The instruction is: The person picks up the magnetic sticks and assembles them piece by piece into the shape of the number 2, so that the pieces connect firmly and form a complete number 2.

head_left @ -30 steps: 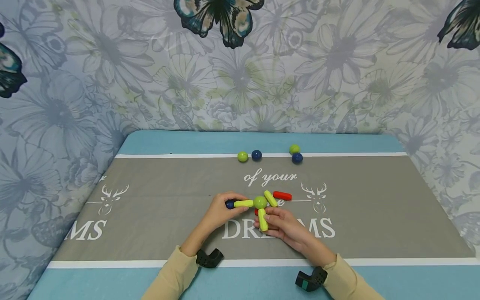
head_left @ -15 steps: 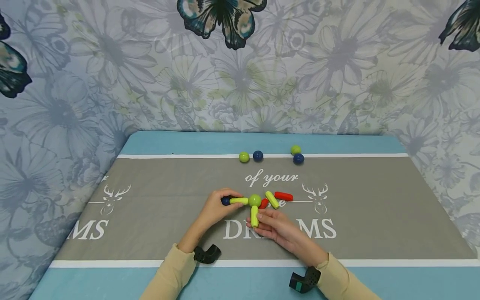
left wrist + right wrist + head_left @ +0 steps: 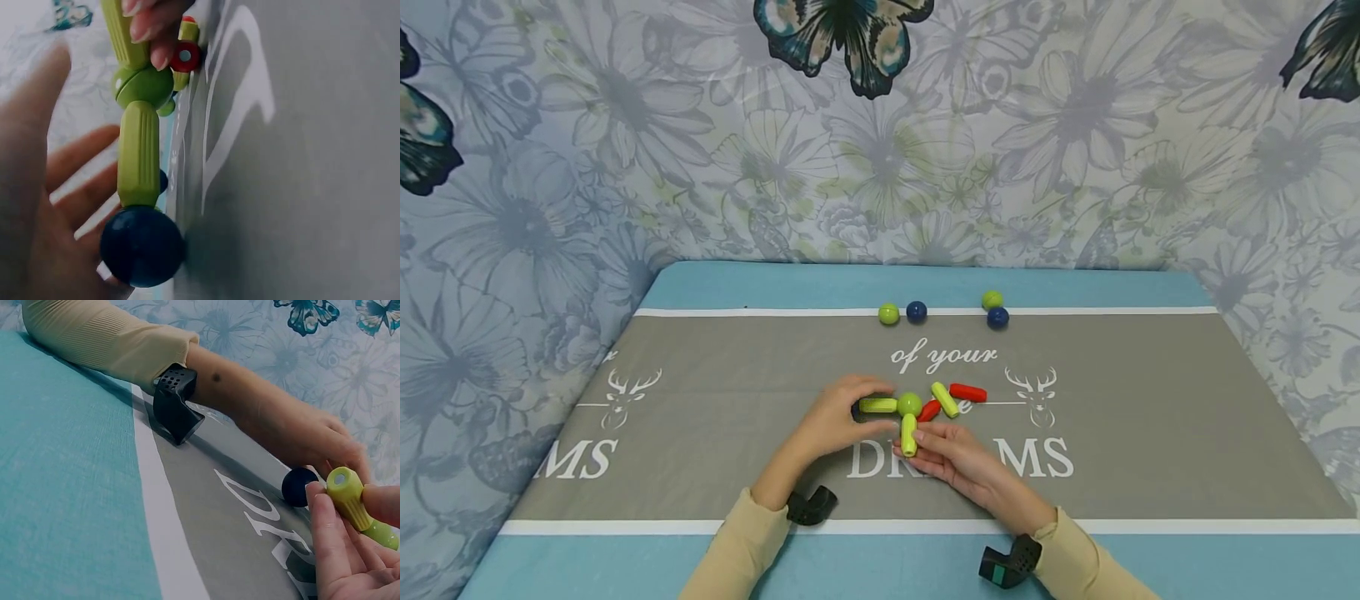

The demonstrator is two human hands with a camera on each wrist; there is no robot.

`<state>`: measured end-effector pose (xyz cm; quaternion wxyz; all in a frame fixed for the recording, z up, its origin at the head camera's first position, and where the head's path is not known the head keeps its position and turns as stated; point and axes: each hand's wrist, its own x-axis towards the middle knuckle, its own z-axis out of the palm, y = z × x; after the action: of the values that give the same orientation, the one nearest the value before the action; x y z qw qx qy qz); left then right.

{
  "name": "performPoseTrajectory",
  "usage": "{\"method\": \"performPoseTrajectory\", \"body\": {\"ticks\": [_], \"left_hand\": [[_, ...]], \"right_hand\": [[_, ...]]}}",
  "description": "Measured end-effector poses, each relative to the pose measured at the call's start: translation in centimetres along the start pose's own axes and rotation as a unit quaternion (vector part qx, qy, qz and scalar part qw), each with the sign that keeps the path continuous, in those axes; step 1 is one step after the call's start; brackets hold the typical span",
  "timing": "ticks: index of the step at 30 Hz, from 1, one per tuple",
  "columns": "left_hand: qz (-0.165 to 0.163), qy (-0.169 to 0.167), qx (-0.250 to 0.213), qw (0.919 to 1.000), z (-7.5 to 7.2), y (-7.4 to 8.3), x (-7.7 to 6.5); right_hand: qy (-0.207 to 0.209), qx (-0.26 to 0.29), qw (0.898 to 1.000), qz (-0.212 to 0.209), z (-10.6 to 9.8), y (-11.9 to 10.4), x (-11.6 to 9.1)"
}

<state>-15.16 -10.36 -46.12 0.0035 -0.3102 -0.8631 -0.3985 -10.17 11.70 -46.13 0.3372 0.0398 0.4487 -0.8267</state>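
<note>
A lime-green ball [image 3: 910, 404] joins two ribbed yellow-green rods. One rod [image 3: 139, 156] runs left from it and ends in a dark blue ball [image 3: 142, 247]. My right hand [image 3: 958, 458] pinches the other rod [image 3: 908, 437] between thumb and fingers; its free end shows a silvery disc in the right wrist view. Around the blue ball's end my left hand [image 3: 838, 417] is spread, thumb and fingers apart from the rod. Just right of the green ball lie a red rod [image 3: 928, 410], a loose yellow-green rod [image 3: 945, 400] and another red rod [image 3: 967, 392].
Along the far white stripe of the grey runner [image 3: 737, 358] sit a green ball [image 3: 888, 314] and a blue ball [image 3: 916, 312]. Farther right, another green ball [image 3: 992, 299] stands behind a blue one [image 3: 997, 318]. A flowered wall [image 3: 880, 183] rises behind the blue table.
The joined piece shifted slightly left with both hands, uncovering a red rod. Since then my left hand has loosened its pinch and spread its thumb and fingers; the right keeps its hold.
</note>
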Motion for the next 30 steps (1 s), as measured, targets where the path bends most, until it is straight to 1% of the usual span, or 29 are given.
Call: {"method": "performPoseTrajectory", "body": {"ticks": [2, 4, 6, 8, 12, 19, 22, 24, 28, 30], "left_hand": [[0.015, -0.031, 0.038, 0.9987, -0.12, 0.46, 0.02], [0.021, -0.053, 0.066, 0.9962, -0.13, 0.78, 0.07], [0.021, -0.067, 0.083, 0.9941, -0.07, 0.91, 0.09], [0.020, -0.071, 0.088, 0.9934, -0.01, 0.93, 0.11], [0.020, -0.073, 0.081, 0.9938, 0.01, 0.82, 0.06], [0.024, -0.076, 0.022, 0.9966, -0.56, 0.76, -0.17], [0.026, -0.071, 0.002, 0.9971, -0.66, 0.64, -0.11], [0.022, -0.064, -0.001, 0.9977, -0.59, 0.53, -0.04], [0.006, -0.050, 0.006, 0.9987, -0.32, 0.36, 0.05], [0.003, -0.044, 0.010, 0.9990, -0.18, 0.25, 0.08]], "right_hand": [[0.000, -0.003, 1.000, 0.001, 0.01, 0.00, -0.02], [0.000, -0.005, 1.000, 0.002, 0.00, 0.00, -0.02], [-0.003, -0.010, 1.000, 0.002, -0.04, 0.01, 0.00], [-0.009, -0.015, 1.000, 0.001, -0.08, 0.03, -0.01], [-0.016, -0.019, 1.000, 0.002, -0.15, 0.03, -0.02], [-0.015, -0.016, 1.000, 0.010, -0.18, -0.06, 0.04], [-0.015, -0.019, 1.000, 0.009, -0.24, 0.00, 0.10], [-0.015, -0.022, 1.000, 0.007, -0.22, 0.06, 0.13], [-0.017, -0.029, 0.999, 0.009, -0.20, 0.17, 0.12], [-0.019, -0.032, 0.999, 0.010, -0.20, 0.19, 0.10]]}}
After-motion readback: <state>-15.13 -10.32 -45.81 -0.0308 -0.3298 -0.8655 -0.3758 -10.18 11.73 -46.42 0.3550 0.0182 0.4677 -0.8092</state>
